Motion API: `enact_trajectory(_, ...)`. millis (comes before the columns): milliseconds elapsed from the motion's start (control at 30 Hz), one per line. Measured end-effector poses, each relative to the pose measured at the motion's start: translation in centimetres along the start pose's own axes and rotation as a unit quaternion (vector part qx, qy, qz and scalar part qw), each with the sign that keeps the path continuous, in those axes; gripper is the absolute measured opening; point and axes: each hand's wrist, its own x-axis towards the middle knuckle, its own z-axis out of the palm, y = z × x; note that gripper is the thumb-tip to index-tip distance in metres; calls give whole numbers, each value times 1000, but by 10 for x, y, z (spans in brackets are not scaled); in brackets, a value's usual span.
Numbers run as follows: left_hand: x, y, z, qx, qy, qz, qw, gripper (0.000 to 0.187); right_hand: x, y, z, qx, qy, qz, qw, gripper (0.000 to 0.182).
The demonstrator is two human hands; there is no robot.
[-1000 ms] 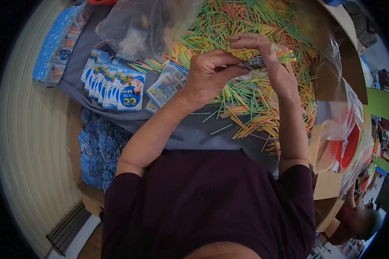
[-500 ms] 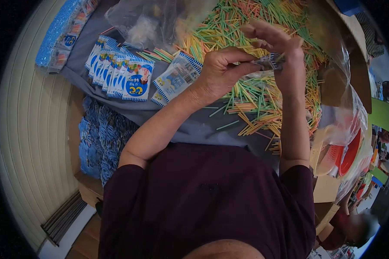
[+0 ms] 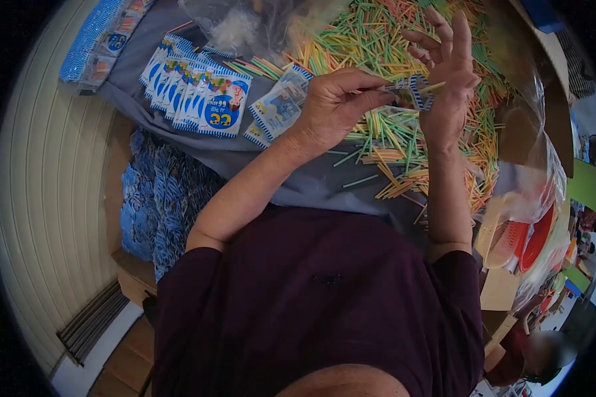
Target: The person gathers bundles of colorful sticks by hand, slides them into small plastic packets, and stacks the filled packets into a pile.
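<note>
My left hand point(image 3: 338, 109) pinches a small printed plastic packet point(image 3: 410, 92) between thumb and fingertips. A pale yellow stick point(image 3: 432, 87) pokes out of the packet's right end and meets the palm side of my right hand point(image 3: 449, 86). That hand is turned palm-in with its fingers spread upward. Below and behind both hands lies a wide heap of thin green, yellow and orange sticks point(image 3: 391, 132). Left of my left hand rest a few loose packets point(image 3: 278, 109) and an overlapping row of blue-and-white packets point(image 3: 225, 102).
Clear plastic bagging point(image 3: 238, 26) lies at the back. Bundled packets point(image 3: 102, 46) sit at the far left, above blue patterned cloth point(image 3: 155, 198). On the right are a cardboard box point(image 3: 540, 129) and a red basket point(image 3: 536, 241). Another person point(image 3: 530, 357) is at lower right.
My right hand's fingers have spread and turned upward, and the yellow stick now shows between it and the packet. My left hand keeps its pinch. The view has shifted slightly.
</note>
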Motion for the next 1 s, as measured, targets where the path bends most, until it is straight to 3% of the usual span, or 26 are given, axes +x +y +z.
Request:
enact_trajectory(167,-6,7,0,-9,-26,33,999,17,-5,0,7,-51,35,-63,996,100)
enact_trajectory(233,-10,8,-5,-4,-10,57,998,16,-7,-24,-3,-94,0,-31,995,98)
enact_trajectory(267,-12,7,-9,17,3,50,999,15,-6,-28,-11,-137,-34,-2,990,96)
enact_trajectory(300,-16,7,-13,39,18,42,998,15,-12,-4,-24,-170,-39,-99,980,88)
enact_trajectory(367,-16,19,-16,70,46,89,992,16,-18,-15,-15,-191,-80,-103,973,87)
enact_trajectory(467,-17,24,-20,251,11,194,948,21,-19,-15,-14,-250,-122,-127,952,88)
enact_trajectory(533,-23,24,-18,248,15,190,950,19,-17,-19,-14,-98,-165,-22,981,65)
enact_trajectory(567,-25,23,-18,240,16,187,952,17,-15,-25,-12,-92,-188,13,978,62)
enact_trajectory(600,-27,24,-19,238,11,186,953,17,-14,-28,-10,-94,-184,15,978,62)
enact_trajectory(667,-30,25,-24,237,18,171,956,16,-10,-31,-8,-65,-310,46,947,60)
enact_trajectory(700,-31,21,-24,202,42,157,966,14,-7,-34,-6,-89,-331,51,938,73)
enact_trajectory(833,-39,28,-30,159,20,142,977,20,4,-30,5,-154,-364,-114,911,66)
enact_trajectory(967,-52,43,-38,171,25,86,981,20,-10,-33,18,-182,-266,-97,942,79)
enact_trajectory(1000,-55,46,-40,189,43,55,980,19,-11,-32,18,-143,-207,-133,959,88)
